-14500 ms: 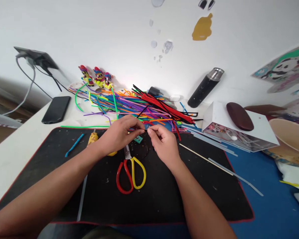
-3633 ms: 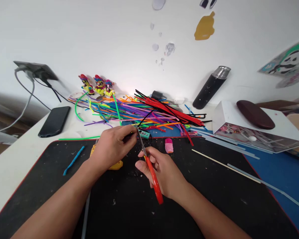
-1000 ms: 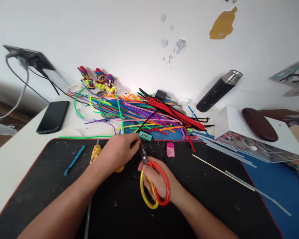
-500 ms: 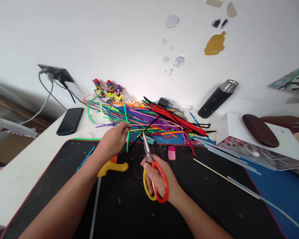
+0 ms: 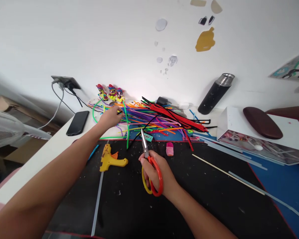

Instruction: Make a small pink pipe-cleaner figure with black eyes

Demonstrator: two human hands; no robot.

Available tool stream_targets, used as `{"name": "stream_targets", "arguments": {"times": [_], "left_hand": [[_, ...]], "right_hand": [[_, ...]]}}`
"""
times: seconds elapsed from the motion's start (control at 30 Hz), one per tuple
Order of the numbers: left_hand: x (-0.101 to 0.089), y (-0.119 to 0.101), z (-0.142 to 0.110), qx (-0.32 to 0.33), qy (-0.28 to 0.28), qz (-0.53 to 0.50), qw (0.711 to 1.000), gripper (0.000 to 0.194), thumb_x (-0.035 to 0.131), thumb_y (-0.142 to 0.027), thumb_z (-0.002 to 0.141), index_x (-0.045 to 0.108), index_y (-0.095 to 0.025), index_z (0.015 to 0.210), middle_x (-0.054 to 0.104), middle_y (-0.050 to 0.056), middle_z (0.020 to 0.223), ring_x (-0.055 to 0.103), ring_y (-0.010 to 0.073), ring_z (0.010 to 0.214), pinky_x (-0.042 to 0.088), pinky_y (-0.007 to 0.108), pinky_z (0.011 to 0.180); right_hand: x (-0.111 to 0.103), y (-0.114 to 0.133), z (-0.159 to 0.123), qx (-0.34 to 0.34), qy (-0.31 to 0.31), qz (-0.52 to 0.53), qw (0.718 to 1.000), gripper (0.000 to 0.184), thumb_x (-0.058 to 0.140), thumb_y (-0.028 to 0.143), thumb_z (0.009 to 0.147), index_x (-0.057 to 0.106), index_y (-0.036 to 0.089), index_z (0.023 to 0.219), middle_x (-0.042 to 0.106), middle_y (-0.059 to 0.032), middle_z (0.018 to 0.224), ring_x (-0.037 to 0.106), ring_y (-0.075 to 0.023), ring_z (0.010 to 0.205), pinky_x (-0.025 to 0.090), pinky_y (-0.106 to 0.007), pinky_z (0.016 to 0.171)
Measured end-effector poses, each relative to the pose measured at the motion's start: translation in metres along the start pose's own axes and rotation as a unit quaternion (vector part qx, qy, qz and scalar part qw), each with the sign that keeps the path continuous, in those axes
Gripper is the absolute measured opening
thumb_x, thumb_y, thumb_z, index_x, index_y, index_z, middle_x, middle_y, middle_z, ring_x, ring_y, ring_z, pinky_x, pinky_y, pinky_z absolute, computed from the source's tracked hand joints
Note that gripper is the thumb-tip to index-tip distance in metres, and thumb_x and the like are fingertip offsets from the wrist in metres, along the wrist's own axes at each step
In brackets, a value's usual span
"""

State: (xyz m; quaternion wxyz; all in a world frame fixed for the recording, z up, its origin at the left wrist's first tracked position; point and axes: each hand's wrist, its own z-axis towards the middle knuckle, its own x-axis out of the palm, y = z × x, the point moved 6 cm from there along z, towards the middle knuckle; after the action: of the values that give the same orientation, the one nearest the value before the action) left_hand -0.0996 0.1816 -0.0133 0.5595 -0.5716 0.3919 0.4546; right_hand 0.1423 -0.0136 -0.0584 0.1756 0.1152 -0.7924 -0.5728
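Observation:
My left hand point(image 5: 111, 117) reaches over the left part of a pile of coloured pipe cleaners point(image 5: 149, 117). Its fingers are closed, and a small black piece point(image 5: 119, 112) shows at the fingertips, too small to name surely. A green pipe cleaner point(image 5: 126, 127) hangs down just right of those fingers. In my right hand point(image 5: 161, 172) is a pair of scissors point(image 5: 145, 144) with red and yellow handles, blades closed and pointing away from me over the black mat point(image 5: 184, 202). Below the left forearm's edge lies a yellow glue gun point(image 5: 107, 161) with a glue stick in it.
Several small figures point(image 5: 112, 93) stand by the wall. A phone point(image 5: 77, 123) lies at the left, a black flask point(image 5: 215, 94) stands at the back right, and a white box point(image 5: 254, 132) carries a dark red case point(image 5: 262, 122). A wooden stick point(image 5: 226, 173) rests on the mat.
My left hand has moved back and left, farther over the pipe cleaners, uncovering the glue gun. My right hand still holds the closed scissors. The view has shifted slightly.

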Motion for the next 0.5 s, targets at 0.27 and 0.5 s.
{"name": "stream_targets", "arguments": {"times": [0.27, 0.5], "left_hand": [[0.018, 0.002, 0.016, 0.013, 0.012, 0.07, 0.997, 0.034, 0.057, -0.036, 0.09, 0.082, -0.021, 0.108, 0.082, 0.014, 0.108, 0.073, 0.0363, 0.099, 0.048, 0.037, 0.077], [0.026, 0.0, 0.022, 0.018, 0.017, 0.096, 0.995, 0.039, 0.057, -0.037, 0.089, 0.085, -0.025, 0.114, 0.084, 0.012, 0.11, 0.074, 0.0384, 0.101, 0.049, 0.038, 0.078]], "right_hand": [[0.001, 0.001, -0.003, -0.019, -0.002, -0.071, 0.997, 0.016, 0.057, 0.038, 0.104, 0.061, 0.024, 0.1, 0.056, 0.0064, 0.061, 0.056, -0.0123, 0.049, 0.046, -0.024, 0.057], [0.003, 0.002, -0.003, -0.019, -0.005, -0.091, 0.996, 0.011, 0.057, 0.033, 0.104, 0.063, 0.024, 0.099, 0.058, 0.0061, 0.063, 0.056, -0.0116, 0.05, 0.045, -0.024, 0.057]]}}
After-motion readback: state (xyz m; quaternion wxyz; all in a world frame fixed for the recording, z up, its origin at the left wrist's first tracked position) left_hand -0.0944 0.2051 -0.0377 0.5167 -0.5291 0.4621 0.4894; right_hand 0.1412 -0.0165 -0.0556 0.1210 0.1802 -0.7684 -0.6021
